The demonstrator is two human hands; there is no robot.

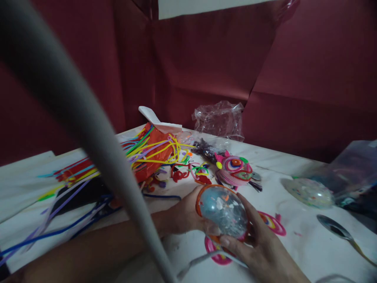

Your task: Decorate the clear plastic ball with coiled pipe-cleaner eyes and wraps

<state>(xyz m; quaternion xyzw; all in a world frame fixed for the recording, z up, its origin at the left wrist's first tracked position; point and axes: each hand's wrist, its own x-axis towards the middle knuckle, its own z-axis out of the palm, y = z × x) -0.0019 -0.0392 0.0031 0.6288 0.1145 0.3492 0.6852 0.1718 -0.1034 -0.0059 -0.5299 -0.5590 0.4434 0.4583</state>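
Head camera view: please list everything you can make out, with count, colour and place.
Held dome: one, clear with orange rim, centre
Pipe cleaners: many, mixed colours, left
Packet: one, orange, under pipe cleaners
Ornament: one, mostly pink, behind held dome
Oval pieces: two, pink and yellow, near held dome
Small pieces: many, mixed colours, behind held dome
Second dome: one, clear, speckled, right
Spoon: one, silvery, right
Plastic bags: two, clear, back and right
Card: one, white, back
Flat thing: one, black, left
Pole: one, grey, foreground left
Strip: one, whitish, below held dome
Table: one, white, beneath
Wall covering: count unclear, maroon, back
Left hand: one, bare, on held dome's left
Right hand: one, bare, on held dome's right
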